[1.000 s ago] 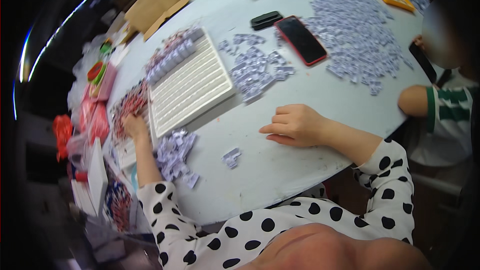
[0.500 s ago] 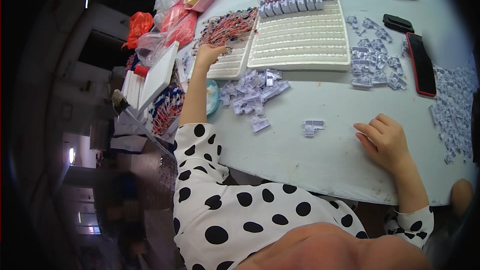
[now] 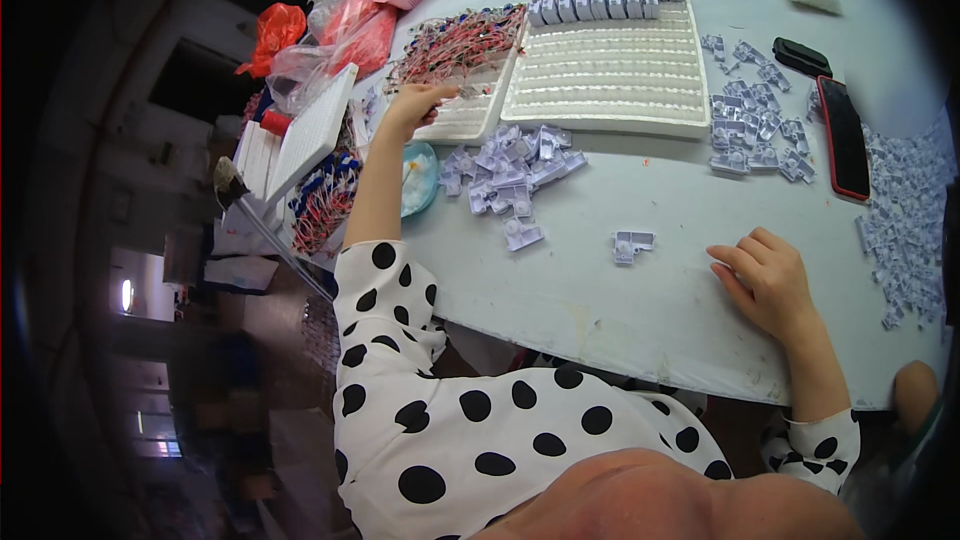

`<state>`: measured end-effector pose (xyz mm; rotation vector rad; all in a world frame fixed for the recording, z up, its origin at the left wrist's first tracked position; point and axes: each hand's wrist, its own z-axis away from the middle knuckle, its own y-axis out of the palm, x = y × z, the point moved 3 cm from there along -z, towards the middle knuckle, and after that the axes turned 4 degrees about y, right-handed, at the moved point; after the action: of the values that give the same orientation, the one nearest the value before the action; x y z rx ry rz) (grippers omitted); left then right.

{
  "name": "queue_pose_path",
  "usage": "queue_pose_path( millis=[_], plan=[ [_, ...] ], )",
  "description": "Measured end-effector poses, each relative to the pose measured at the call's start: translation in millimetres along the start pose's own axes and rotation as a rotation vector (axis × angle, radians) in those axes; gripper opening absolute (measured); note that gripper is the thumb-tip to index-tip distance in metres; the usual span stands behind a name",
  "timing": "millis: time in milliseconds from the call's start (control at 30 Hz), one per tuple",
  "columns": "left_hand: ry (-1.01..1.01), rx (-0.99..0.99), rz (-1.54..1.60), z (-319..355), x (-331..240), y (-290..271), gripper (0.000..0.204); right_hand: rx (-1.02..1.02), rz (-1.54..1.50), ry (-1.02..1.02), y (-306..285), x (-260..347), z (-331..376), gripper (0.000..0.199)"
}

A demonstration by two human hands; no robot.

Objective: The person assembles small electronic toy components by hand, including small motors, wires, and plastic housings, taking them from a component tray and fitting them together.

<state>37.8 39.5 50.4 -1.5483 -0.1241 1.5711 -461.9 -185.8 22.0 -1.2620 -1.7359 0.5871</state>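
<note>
Single pale housing [image 3: 634, 246] on table [image 3: 560, 305], long axis roughly left-right — nearer the right hand [image 3: 765, 280], left of it; that hand's loose, empty. Left hand [image 3: 412, 110], far left, pinches a small blurred wire coil [image 3: 469, 92].

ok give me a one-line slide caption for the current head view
Left hand beside a heap of red wires, right hand near a lone lilac plastic housing.
</note>
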Motion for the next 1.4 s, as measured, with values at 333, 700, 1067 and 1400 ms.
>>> queue_pose_path(
  millis=[333, 700, 1067, 1400],
  plan=[
    [0.466, -0.18, 0.666, 26, -73, -20, 0.025, -0.004, 0.002, 0.02, 1, -5, 3, 0.014],
    [0.705, -0.633, 0.267, -5, -61, -10, 0.02, -0.015, -0.013, 0.013, 0, -3, 2, 0.014],
    [1.006, -0.98, 0.108, 55, -105, -22, 0.015, 0.008, -0.005, 0.024, 1, -4, 2, 0.015],
    [1.255, -0.623, 0.623, 133, -155, 3, 0.015, -0.007, 0.007, 0.061, 5, -8, 5, 0.017]
  ],
)
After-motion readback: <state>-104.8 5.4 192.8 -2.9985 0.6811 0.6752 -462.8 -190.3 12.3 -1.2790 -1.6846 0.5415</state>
